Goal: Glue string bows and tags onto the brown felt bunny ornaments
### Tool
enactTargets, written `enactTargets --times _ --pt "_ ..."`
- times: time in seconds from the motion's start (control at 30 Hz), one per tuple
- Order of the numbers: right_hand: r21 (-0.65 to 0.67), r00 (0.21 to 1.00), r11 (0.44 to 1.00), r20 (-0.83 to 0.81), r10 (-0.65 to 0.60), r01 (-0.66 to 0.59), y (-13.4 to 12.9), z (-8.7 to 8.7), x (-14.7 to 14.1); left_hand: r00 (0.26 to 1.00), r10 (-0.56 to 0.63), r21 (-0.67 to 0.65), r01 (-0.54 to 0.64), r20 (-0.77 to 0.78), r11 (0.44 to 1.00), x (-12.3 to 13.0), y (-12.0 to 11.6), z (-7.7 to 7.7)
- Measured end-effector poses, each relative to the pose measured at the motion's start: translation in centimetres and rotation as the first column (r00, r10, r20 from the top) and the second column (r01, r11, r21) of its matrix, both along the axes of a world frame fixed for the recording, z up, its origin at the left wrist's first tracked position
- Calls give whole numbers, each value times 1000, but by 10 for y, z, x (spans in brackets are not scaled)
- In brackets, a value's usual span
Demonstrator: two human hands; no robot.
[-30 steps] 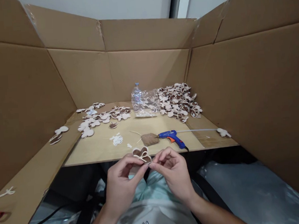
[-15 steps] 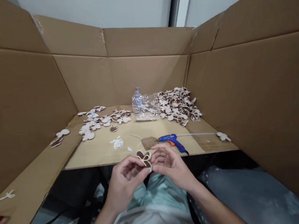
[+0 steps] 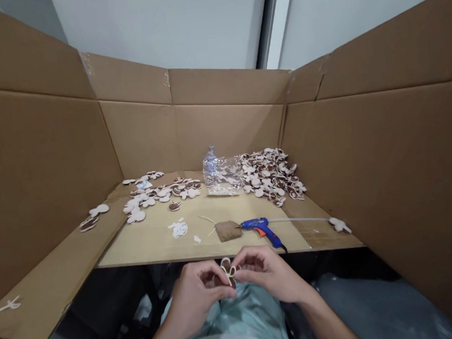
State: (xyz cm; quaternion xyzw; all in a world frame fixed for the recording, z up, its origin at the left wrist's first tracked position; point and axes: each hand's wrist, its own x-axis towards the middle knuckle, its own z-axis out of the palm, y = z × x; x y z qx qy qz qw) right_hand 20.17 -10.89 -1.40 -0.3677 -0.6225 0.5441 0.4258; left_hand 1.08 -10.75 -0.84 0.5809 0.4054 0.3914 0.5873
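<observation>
One left hand [image 3: 202, 295], one right hand [image 3: 270, 272], one cutout [image 3: 228, 271] between them, one glue gun [image 3: 261, 229], one bottle [image 3: 211, 165], one bag [image 3: 224, 179], one burlap scrap [image 3: 228, 231], other cutouts [image 3: 268, 174] too many to count

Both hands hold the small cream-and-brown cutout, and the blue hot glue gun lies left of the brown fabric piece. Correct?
No: the blue hot glue gun lies right of the brown fabric piece, as the head view shows. The left hand and right hand do hold the small cream-and-brown cutout.
</observation>
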Motion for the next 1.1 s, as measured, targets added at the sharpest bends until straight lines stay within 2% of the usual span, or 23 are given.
enactTargets --times 0.1,0.17,0.2,0.23,0.27,0.33,0.37,0.4,0.43,0.5,0.57,0.6,0.67,0.77,0.87,0.97,1.1 --pt "-106 992 992 97 81 -71 4 -2 8 999 -39 -51 39 1 998 -7 5 -2" --pt "-122 976 988 187 112 -90 6 2 19 998 -31 -12 30 -56 999 -16 12 0" --pt "-78 973 996 222 59 -43 7 5 27 995 -8 37 11 -101 999 -23 17 1" --pt "19 970 996 230 -84 82 9 9 36 989 30 98 -16 -147 995 -29 22 1" --pt "139 937 957 212 -279 254 10 13 45 980 75 156 -46 -184 987 -36 29 0" --pt "360 768 772 194 -611 523 13 17 62 948 204 272 -135 -243 953 -49 45 -5" --pt "448 682 696 226 -696 562 15 17 70 920 280 330 -183 -276 926 -54 54 -8" --pt "514 605 652 285 -743 558 17 16 75 884 358 387 -230 -302 893 -59 63 -12" --pt "552 536 645 373 -758 528 19 13 79 840 431 435 -271 -329 859 -63 73 -16" --pt "530 397 716 599 -696 455 25 6 80 786 505 469 -317 -356 824 -70 96 -21" --pt "429 249 793 788 -563 433 31 -2 75 737 558 486 -354 -382 799 -75 122 -21" --pt "385 194 812 842 -504 439 35 -5 73 707 585 492 -375 -397 786 -77 136 -21" --pt "345 138 821 884 -448 455 44 -13 69 661 616 495 -399 -428 772 -79 165 -18" --pt "341 130 818 887 -443 463 55 -24 67 627 612 471 -404 -482 784 -80 206 -16" --pt "349 132 818 883 -450 457 61 -33 70 645 565 411 -392 -514 823 -79 235 -20" --pt "360 142 816 874 -464 453 64 -39 71 692 515 349 -382 -505 856 -79 248 -25" --pt "386 177 803 844 -506 454 65 -40 71 761 493 291 -401 -422 869 -78 244 -25"
